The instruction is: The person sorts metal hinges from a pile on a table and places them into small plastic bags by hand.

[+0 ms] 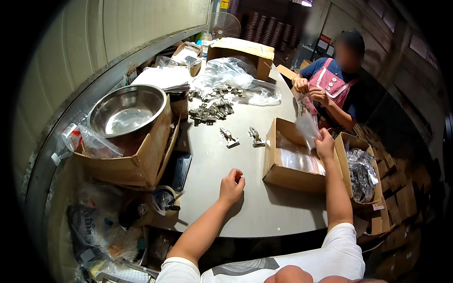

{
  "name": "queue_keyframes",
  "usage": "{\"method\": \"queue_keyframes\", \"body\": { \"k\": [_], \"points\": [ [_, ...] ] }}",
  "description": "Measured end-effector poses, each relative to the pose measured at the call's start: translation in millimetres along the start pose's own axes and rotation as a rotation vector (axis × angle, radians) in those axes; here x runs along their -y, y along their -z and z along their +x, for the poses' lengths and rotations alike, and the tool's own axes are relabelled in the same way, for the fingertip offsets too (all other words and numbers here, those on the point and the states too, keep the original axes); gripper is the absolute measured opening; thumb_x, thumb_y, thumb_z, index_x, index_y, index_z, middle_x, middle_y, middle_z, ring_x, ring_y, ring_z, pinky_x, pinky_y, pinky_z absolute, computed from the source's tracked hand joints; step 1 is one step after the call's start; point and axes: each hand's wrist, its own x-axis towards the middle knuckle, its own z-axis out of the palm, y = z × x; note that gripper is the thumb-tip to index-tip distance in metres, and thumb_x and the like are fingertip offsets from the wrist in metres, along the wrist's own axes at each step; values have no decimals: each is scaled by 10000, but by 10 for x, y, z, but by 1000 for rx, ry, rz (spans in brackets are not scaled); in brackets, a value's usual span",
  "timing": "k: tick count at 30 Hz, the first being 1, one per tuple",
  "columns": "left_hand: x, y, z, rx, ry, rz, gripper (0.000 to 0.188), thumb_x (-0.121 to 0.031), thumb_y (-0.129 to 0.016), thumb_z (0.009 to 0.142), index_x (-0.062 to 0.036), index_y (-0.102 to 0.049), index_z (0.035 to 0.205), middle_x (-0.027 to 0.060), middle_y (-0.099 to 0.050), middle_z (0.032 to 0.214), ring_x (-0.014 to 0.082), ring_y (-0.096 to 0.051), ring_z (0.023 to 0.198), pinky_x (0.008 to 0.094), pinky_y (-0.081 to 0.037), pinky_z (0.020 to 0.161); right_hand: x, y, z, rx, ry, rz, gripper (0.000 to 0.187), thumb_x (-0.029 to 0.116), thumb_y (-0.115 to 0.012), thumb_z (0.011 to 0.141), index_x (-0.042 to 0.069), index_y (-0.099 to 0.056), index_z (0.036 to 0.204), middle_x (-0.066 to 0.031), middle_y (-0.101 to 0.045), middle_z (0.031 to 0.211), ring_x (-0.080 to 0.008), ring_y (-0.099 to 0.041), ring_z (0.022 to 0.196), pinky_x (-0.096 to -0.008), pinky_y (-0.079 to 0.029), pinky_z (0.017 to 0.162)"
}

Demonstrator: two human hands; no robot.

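Observation:
My right hand [324, 144] pinches a clear plastic bag [308, 129] above an open cardboard box [295, 177]. Inside that box lies a stack of clear bags [297, 159]. On the grey table my left hand [232, 186] rests with its fingers loosely curled, and nothing shows in it. Farther in, two metal cabinet hinges, a left one [229, 137] and a right one [256, 136], lie side by side, apart from both hands. Behind them is a pile of similar hinges [211, 111].
A steel bowl [127, 111] sits on a carton [141, 162] at left, beside a dark phone [181, 170]. Plastic sheeting [231, 73] lies at the back. Right stands a box of bagged metal parts [361, 174]. Across the corner, a co-worker [335, 85] handles something small.

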Motion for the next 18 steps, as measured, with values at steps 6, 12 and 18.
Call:
{"method": "queue_keyframes", "body": {
  "k": [6, 12, 18],
  "points": [
    [-222, 181, -136, -458, -129, -129, 346, -155, -643, 873, -34, -483, 1155, 129, -505, 1187, 197, -500, 1062, 323, -467, 791, 1348, -606, -874, 94, 698, -34, 102, 4, -572, 732, 30, -551, 828, -176, -586, 869, -374, -582, 823, -446, -492, 692],
    [-527, 619, -702, -256, -281, 496, 381, -201, -616, 839, -33, -515, 1166, 198, -538, 1203, 376, -485, 1140, 471, -341, 1001, 1631, -1450, -2019, 877, 620, 448, 301, 161, -681, 769, 44, -610, 1037, -167, -598, 1012, -343, -598, 947, -387, -516, 780],
    [-300, 983, -1136, -58, -40, 683, 437, -243, -651, 836, 0, -514, 1172, 199, -559, 1194, 369, -502, 1163, 491, -359, 1008, 1334, -1551, -2113, 1138, 46, 743, 327, 173, -644, 780, 13, -614, 1064, -193, -631, 1006, -361, -577, 950, -428, -478, 863]
  ]
}}
